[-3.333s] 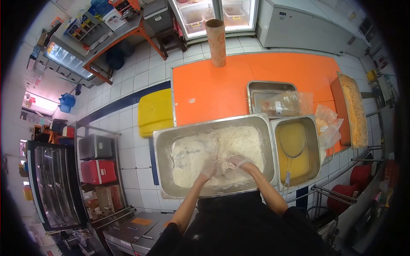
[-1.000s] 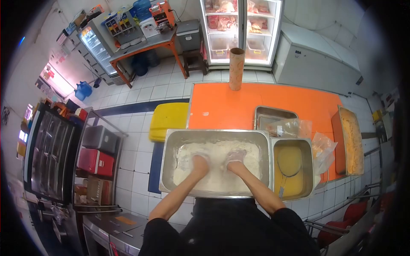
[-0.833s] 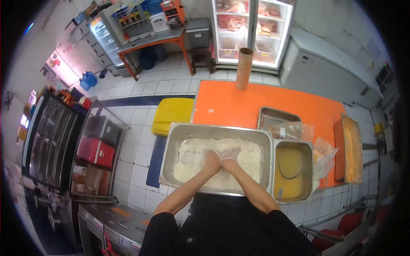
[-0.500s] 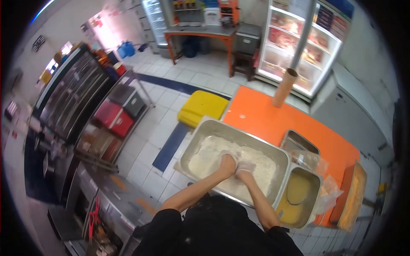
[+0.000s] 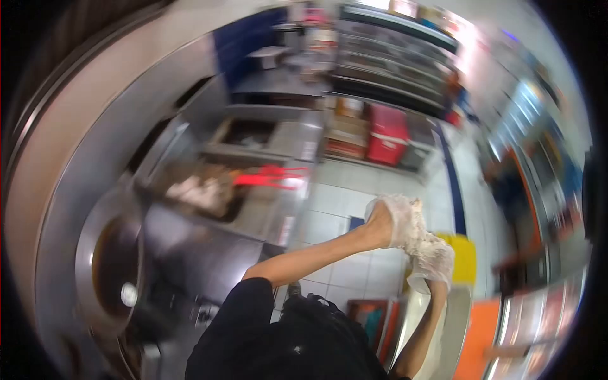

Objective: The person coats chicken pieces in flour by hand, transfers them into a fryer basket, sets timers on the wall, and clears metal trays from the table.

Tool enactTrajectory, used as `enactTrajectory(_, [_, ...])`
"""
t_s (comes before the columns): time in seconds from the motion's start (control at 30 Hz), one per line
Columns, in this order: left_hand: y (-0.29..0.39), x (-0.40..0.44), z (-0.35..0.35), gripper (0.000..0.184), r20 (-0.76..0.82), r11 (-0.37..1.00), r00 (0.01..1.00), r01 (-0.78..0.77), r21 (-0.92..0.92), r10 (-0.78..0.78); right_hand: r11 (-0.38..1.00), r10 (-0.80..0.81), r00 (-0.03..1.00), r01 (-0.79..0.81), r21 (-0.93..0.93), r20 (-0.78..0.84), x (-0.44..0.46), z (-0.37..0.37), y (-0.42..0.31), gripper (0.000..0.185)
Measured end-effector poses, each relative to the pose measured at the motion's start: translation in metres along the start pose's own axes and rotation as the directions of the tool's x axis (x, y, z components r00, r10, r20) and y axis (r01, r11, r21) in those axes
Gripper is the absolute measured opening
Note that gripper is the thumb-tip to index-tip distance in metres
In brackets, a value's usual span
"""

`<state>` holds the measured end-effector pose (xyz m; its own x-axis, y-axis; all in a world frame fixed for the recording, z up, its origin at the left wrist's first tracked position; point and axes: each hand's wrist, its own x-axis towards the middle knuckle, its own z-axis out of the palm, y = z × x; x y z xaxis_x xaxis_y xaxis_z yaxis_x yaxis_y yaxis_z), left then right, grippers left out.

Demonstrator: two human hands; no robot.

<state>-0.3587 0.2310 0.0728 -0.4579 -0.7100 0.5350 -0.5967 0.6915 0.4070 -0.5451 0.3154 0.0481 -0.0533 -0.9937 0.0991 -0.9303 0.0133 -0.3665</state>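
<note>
Clear plastic gloves dusted with flour cover both hands, which are raised clear of the metal flour tub (image 5: 457, 329). My left hand (image 5: 391, 221) is closed around a lumpy flour-coated food piece (image 5: 416, 223). My right hand (image 5: 434, 265) is closed too, with another pale floured piece (image 5: 425, 246) bulging at its fingers. The two hands are close together, and where one piece ends and the other begins is hard to tell. Most of the tub, with its white flour, is at the lower right, partly behind my right forearm.
To the left stands a steel fryer counter (image 5: 297, 202) with food in a well (image 5: 202, 190) and red-handled tongs (image 5: 269, 177). A round pan of dark liquid (image 5: 117, 266) is nearer. A yellow bin lid (image 5: 465, 256) and orange table (image 5: 479, 332) are at right; a red cooler (image 5: 387, 134) is beyond.
My view has swung left toward the fryer counter. Both hands have come up out of the flour, now holding coated pieces, and are over the tub's far end and the floor.
</note>
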Motion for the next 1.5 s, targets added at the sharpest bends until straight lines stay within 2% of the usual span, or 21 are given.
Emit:
enactTrajectory(0.1, [-0.088, -0.012, -0.097, 0.023, -0.4, 0.974, 0.914, 0.029, 0.223, 0.065, 0.948, -0.32, 0.947, 0.319, -0.015, -0.02, 0.084, 0.059, -0.046, 0.049])
enactTrajectory(0.2, [-0.161, -0.031, -0.2, 0.026, -0.317, 0.876, 0.944, 0.228, 0.426, -0.091, 0.697, -0.71, 0.671, 0.714, -0.073, -0.213, 0.142, 0.064, -0.181, 0.043])
enactTrajectory(0.27, [-0.198, -0.061, -0.256, 0.03, -0.386, 0.812, 0.899, 0.378, 0.446, -0.206, 0.667, -0.701, 0.67, 0.737, 0.109, -0.244, 0.158, 0.073, -0.275, 0.048])
enactTrajectory(0.3, [-0.211, -0.071, -0.282, 0.033, -0.406, 0.689, 0.867, 0.484, 0.54, -0.29, 0.5, -0.782, 0.508, 0.857, 0.124, -0.36, 0.171, 0.083, -0.313, 0.049])
enactTrajectory(0.43, [-0.274, -0.123, -0.347, 0.037, -0.512, 0.358, 0.646, 0.752, 0.554, -0.566, 0.476, -0.856, 0.494, 0.868, 0.143, -0.154, 0.176, 0.118, -0.453, 0.034])
enactTrajectory(0.5, [-0.323, -0.157, -0.359, 0.035, -0.565, 0.214, 0.579, 0.784, 0.582, -0.588, 0.296, -0.853, 0.334, 0.942, 0.157, -0.401, 0.213, 0.23, -0.488, 0.03])
enactTrajectory(0.53, [-0.343, -0.173, -0.361, 0.032, -0.596, 0.157, 0.544, 0.802, 0.576, -0.59, 0.481, -0.875, 0.479, 0.853, 0.202, 0.063, 0.187, 0.187, -0.523, 0.033])
enactTrajectory(0.63, [-0.37, -0.208, -0.369, 0.026, -0.572, 0.136, 0.517, 0.806, 0.576, -0.637, 0.523, -0.833, 0.457, 0.835, 0.171, 0.312, 0.178, 0.215, -0.565, 0.033])
enactTrajectory(0.73, [-0.383, -0.226, -0.366, 0.028, -0.623, 0.107, 0.448, 0.856, 0.506, -0.641, 0.536, -0.841, 0.502, 0.824, 0.186, 0.202, 0.179, 0.246, -0.57, 0.033])
enactTrajectory(0.83, [-0.372, -0.219, -0.349, 0.025, -0.72, 0.326, 0.564, 0.825, 0.462, -0.406, 0.549, -0.834, 0.507, 0.803, 0.233, 0.219, 0.19, 0.261, -0.547, 0.031])
enactTrajectory(0.9, [-0.354, -0.202, -0.332, 0.032, -0.688, 0.595, 0.622, 0.73, 0.337, -0.373, 0.209, -0.79, 0.558, 0.634, 0.745, -0.253, 0.206, 0.289, -0.501, 0.025])
enactTrajectory(0.97, [-0.324, -0.169, -0.306, 0.027, -0.638, 0.722, 0.646, 0.663, 0.199, -0.418, 0.166, -0.889, 0.215, 0.974, 0.151, -0.405, 0.206, 0.227, -0.458, 0.028])
enactTrajectory(1.0, [-0.313, -0.154, -0.287, 0.026, -0.614, 0.813, 0.707, 0.556, 0.175, -0.351, 0.365, -0.814, 0.58, 0.555, 0.747, -0.033, 0.201, 0.2, -0.435, 0.024])
enactTrajectory(1.07, [-0.249, -0.106, -0.265, 0.025, -0.375, 0.815, 0.826, 0.526, 0.243, -0.421, 0.23, -0.55, 0.71, -0.378, 0.897, 0.44, 0.191, 0.182, -0.363, 0.03])
enactTrajectory(1.1, [-0.238, -0.082, -0.237, 0.022, -0.173, 0.802, 0.848, 0.531, 0.275, -0.501, 0.03, -0.45, 0.78, -0.472, 0.881, 0.434, 0.18, 0.171, -0.332, 0.033])
enactTrajectory(1.17, [-0.191, -0.051, -0.182, 0.021, -0.037, 0.869, 0.886, 0.461, 0.181, -0.463, -0.331, -0.286, 0.868, -0.487, 0.808, 0.406, 0.155, 0.138, -0.28, 0.036])
enactTrajectory(1.23, [-0.145, -0.047, -0.091, 0.02, -0.152, 0.955, 0.972, 0.21, 0.211, -0.18, -0.336, -0.129, 0.916, -0.401, 0.852, 0.38, 0.129, 0.116, -0.22, 0.038])
enactTrajectory(1.3, [-0.086, -0.044, -0.019, 0.02, -0.032, 0.985, 0.993, 0.114, 0.133, -0.11, -0.159, -0.047, 0.977, -0.214, 0.964, 0.209, 0.089, 0.135, -0.106, 0.042])
enactTrajectory(1.33, [-0.05, -0.038, -0.004, 0.021, 0.171, 0.982, 0.968, 0.177, 0.062, -0.185, -0.24, 0.031, 0.977, -0.199, 0.95, 0.212, 0.06, 0.143, -0.054, 0.04])
enactTrajectory(1.37, [-0.024, -0.049, 0.01, 0.027, 0.236, 0.983, 0.961, -0.164, 0.08, 0.141, -0.316, 0.108, 0.971, -0.171, 0.933, 0.214, 0.032, 0.151, -0.003, 0.038])
enactTrajectory(1.5, [0.083, -0.114, 0.105, 0.027, -0.141, 0.791, 0.891, -0.448, -0.417, 0.431, -0.501, 0.489, 0.833, 0.024, 0.865, 0.26, -0.143, 0.139, 0.088, 0.039])
